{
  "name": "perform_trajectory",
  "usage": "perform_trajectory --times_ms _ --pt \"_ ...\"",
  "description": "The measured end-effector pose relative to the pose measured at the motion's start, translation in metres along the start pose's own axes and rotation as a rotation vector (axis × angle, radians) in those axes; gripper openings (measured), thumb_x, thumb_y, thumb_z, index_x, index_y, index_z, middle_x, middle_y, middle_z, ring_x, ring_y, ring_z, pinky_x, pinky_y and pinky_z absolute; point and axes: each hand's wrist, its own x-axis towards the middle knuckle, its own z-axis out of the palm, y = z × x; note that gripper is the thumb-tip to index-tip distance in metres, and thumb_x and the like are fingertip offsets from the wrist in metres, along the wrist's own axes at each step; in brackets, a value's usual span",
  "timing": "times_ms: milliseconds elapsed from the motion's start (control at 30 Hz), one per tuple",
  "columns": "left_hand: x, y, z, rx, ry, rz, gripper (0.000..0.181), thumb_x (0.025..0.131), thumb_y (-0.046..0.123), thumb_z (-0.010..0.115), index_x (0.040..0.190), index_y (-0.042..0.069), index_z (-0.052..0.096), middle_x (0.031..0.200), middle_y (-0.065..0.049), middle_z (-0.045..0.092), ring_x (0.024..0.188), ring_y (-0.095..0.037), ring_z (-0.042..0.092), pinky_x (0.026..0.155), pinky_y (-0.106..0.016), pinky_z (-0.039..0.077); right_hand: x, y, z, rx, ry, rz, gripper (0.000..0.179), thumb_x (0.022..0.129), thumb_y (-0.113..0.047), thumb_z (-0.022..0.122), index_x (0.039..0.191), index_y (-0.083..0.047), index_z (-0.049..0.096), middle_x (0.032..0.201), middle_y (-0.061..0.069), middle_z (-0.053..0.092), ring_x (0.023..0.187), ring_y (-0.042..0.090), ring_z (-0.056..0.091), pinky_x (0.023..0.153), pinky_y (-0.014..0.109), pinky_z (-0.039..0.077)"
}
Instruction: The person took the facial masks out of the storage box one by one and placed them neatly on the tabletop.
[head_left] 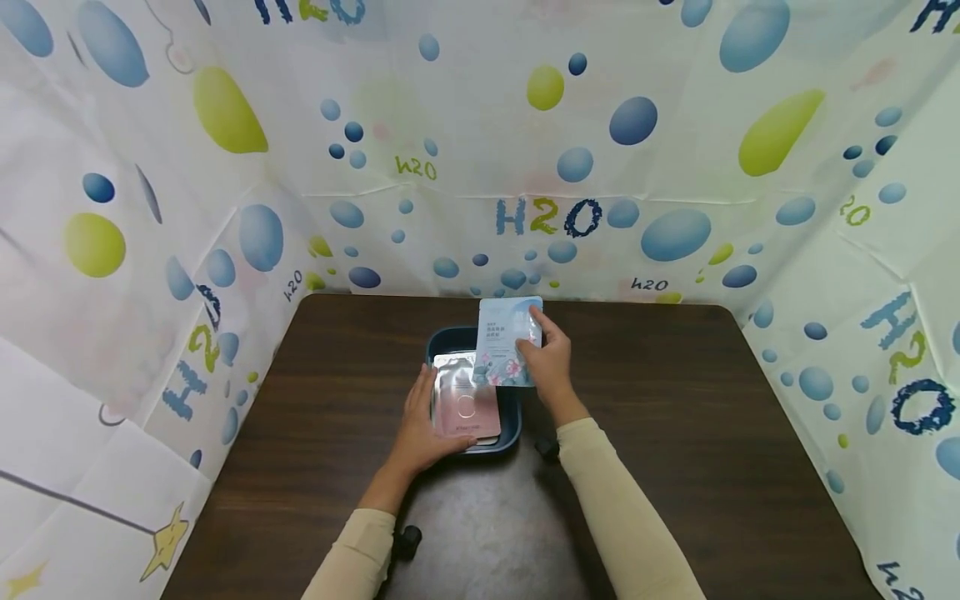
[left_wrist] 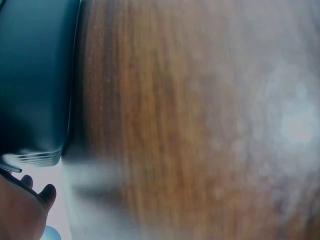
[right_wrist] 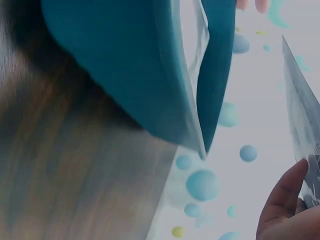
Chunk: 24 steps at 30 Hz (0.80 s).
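A light blue sachet with pink flowers [head_left: 501, 333], which looks like a face mask packet, is pinched between thumb and fingers of my right hand [head_left: 553, 367]. It is held above the right side of a dark blue plastic bin [head_left: 513, 429]. A silver and pink sachet [head_left: 467, 410] lies in that bin, with another pale edge showing beneath it. Extended along the bin's left side, my left hand [head_left: 422, 437] has its thumb across the front edge. In the right wrist view the held sachet [right_wrist: 306, 115] is edge-on, apart from the bin [right_wrist: 120, 60].
The bin stands on a dark brown wooden table [head_left: 675, 417]. White sheeting [head_left: 480, 125] printed with blue and green drops hangs behind the table and on both sides. Black wrist devices [head_left: 407, 542] sit at my cuffs.
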Motion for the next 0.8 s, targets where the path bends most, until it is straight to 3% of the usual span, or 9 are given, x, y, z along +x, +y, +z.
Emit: perform_trajectory --times_ms 200,300,433,600,800 --pt "0.0 0.0 0.0 0.007 -0.007 -0.011 0.134 0.059 0.055 0.095 0.164 0.023 0.019 0.175 0.002 0.005 0.158 -0.038 0.015 0.116 -0.072 0.025 0.013 -0.004 -0.019 0.021 0.021 0.046 0.064 0.097 0.003 0.059 0.156 -0.015 0.044 0.158 0.011 0.046 0.12 0.026 0.06 0.09 0.02 0.055" --pt "-0.001 0.001 -0.001 0.005 -0.009 -0.017 0.133 0.059 0.054 0.095 0.164 0.024 0.019 0.175 0.003 0.004 0.158 -0.038 0.015 0.116 -0.073 0.025 0.02 -0.002 -0.029 0.039 0.031 0.064 0.064 0.097 0.003 0.058 0.156 -0.015 0.043 0.158 0.011 0.045 0.12 0.025 0.059 0.083 0.013 0.053" --pt "-0.001 0.001 -0.001 -0.007 -0.018 -0.025 0.133 0.06 0.053 0.095 0.165 0.024 0.018 0.175 0.002 0.003 0.157 -0.04 0.016 0.116 -0.073 0.025 0.026 0.002 -0.042 0.025 0.046 0.1 0.066 0.097 0.005 0.057 0.157 -0.017 0.042 0.161 0.008 0.043 0.122 0.025 0.058 0.093 0.022 0.055" --pt "0.0 0.0 -0.001 -0.01 -0.029 -0.023 0.133 0.06 0.054 0.094 0.165 0.025 0.017 0.175 0.004 0.002 0.157 -0.04 0.016 0.116 -0.073 0.025 0.028 0.01 -0.053 -0.025 0.079 0.113 0.068 0.094 0.01 0.055 0.157 -0.013 0.042 0.165 0.008 0.036 0.131 0.025 0.051 0.111 0.042 0.046" --pt "-0.001 0.0 -0.001 -0.025 -0.028 -0.024 0.133 0.06 0.054 0.094 0.165 0.024 0.018 0.175 0.003 0.002 0.157 -0.041 0.016 0.115 -0.074 0.026 0.03 0.024 -0.059 -0.06 0.081 0.144 0.068 0.092 0.014 0.054 0.156 -0.006 0.041 0.168 0.01 0.032 0.149 0.025 0.035 0.118 0.045 0.037"
